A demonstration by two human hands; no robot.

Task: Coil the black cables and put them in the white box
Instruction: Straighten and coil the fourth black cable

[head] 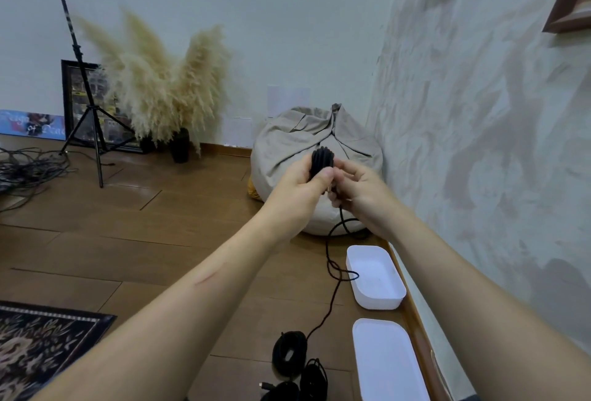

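Black cable (322,160), tight coil between hands.

Black cable (322,160), white box (380,303), beige beanbag (287,144), brown wood floor (160,224), dark floral rug (38,346), cream pampas grass (160,87).

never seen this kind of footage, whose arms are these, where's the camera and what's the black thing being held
There is no machine here. The single picture comes from a camera worn on a person's head, looking down at their own bare arms. The left hand grips a partly wound black cable. The right hand pinches its loose part, which trails down to the wooden floor. Also on the floor are an open white box and some coiled cables.
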